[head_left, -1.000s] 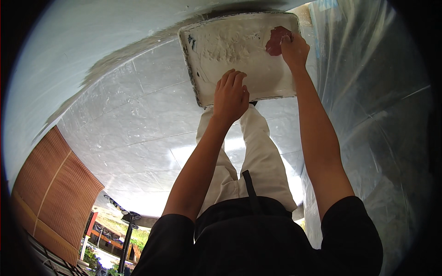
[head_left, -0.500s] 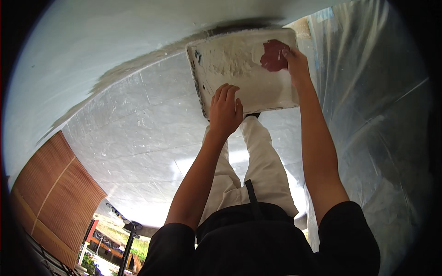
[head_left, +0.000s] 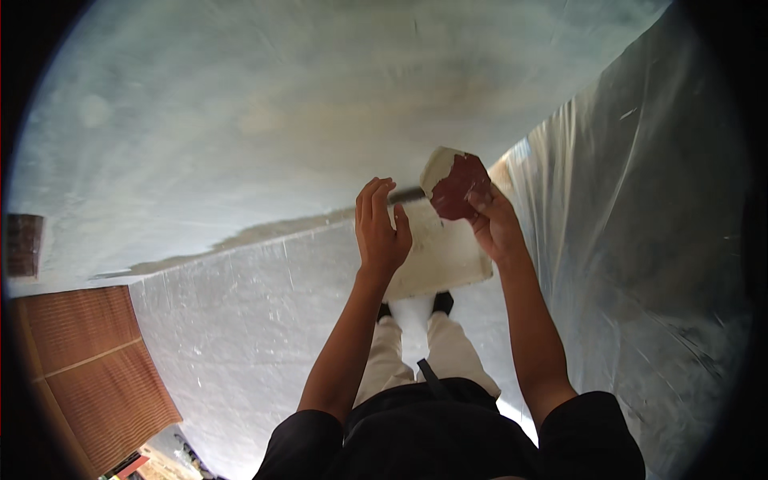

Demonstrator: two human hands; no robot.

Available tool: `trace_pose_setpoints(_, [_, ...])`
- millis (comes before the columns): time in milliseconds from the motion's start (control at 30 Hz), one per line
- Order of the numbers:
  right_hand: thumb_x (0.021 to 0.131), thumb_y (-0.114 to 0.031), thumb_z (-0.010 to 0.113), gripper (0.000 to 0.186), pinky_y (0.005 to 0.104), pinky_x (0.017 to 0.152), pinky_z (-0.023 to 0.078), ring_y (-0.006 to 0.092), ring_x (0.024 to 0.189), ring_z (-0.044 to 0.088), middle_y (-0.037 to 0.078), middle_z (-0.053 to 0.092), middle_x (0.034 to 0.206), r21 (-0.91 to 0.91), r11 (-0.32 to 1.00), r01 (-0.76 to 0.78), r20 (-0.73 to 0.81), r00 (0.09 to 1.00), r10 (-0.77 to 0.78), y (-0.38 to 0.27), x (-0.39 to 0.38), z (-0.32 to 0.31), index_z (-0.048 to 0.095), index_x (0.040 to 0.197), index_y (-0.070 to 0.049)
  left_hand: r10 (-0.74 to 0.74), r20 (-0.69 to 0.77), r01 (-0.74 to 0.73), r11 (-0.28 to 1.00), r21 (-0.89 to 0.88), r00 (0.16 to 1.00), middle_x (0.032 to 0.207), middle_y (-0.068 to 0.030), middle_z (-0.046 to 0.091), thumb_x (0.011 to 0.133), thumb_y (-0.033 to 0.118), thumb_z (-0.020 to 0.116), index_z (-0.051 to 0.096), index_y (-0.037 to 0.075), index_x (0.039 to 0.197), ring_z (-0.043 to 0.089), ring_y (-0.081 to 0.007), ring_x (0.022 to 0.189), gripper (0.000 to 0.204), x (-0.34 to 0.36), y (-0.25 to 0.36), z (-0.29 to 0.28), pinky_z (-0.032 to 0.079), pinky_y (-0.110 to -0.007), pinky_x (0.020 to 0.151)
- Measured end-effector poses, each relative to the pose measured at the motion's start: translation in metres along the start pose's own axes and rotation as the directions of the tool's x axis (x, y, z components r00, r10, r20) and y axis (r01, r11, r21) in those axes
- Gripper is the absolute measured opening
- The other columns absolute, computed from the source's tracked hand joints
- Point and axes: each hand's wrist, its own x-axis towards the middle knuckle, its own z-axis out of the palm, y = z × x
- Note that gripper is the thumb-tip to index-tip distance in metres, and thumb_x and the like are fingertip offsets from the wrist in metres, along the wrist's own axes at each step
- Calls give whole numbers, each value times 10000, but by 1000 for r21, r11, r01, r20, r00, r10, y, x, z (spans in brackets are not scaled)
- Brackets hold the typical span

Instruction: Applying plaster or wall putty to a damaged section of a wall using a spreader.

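One broad grey-white wall (head_left: 280, 96) fills the upper part of the view, its surface cloudy and uneven in tone, with a darker band along its foot. Next in size, clear plastic sheeting (head_left: 640, 272) hangs in folds down the right side, probably placed there to shield what lies behind it from splashes. A grey floor (head_left: 248, 320) runs below the wall, and at the left an orange-brown slatted blind (head_left: 104, 376) hangs across a brighter area.

A shallow cream tray (head_left: 432, 264) lies on the floor between the wall and the person's dark shoes (head_left: 442, 302); set there, it seems meant to stay within reach and sit under any drips. Whether its far edge touches the wall cannot be told.

Above it are both bare hands. The left hand (head_left: 380, 232) is empty and open, fingers loosely bent and thumb apart, near the spreader but not touching it. The right hand (head_left: 496, 224) grips a flat dark-red spreader (head_left: 458, 190) by its near side, thumb on the visible face, the spreader raised in front of the wall. Smallest is the off-white paste (head_left: 438, 166) along the spreader's far edge; the grip at the opposite side apparently leaves that loaded edge free.
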Motion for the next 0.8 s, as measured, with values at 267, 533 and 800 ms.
trace_pose_setpoints(267, [923, 15, 558, 407, 371, 972, 523, 180, 1118, 608, 80, 614, 1187, 159, 973, 166, 302, 930, -208, -90, -3, 139, 463, 1317, -29, 370, -319, -356, 929, 105, 872, 1224, -198, 552, 824, -8, 553, 533, -25, 1152, 479, -402, 1208, 329, 129, 66, -87, 395, -494, 998])
trace_pose_setpoints(533, [986, -56, 505, 324, 366, 1046, 443, 177, 1155, 573, 93, 576, 1266, 25, 759, 651, 427, 679, -597, -186, -15, 262, 478, 1302, 10, 676, -427, -562, 737, 376, 601, 1269, -170, 528, 753, 23, 568, 557, 5, 1116, 454, -412, 1255, 364, 237, 123, -169, 351, -500, 1018])
trace_pose_setpoints(800, [948, -7, 537, 260, 365, 936, 487, 224, 1077, 637, 144, 680, 1118, -426, 38, 904, 442, 244, -863, -205, -37, 351, 614, 1191, 48, 797, -362, -592, 603, 535, 484, 1321, -188, 505, 760, 49, 565, 528, 16, 1159, 406, -431, 1324, 402, 288, 130, -216, 328, -520, 1045])
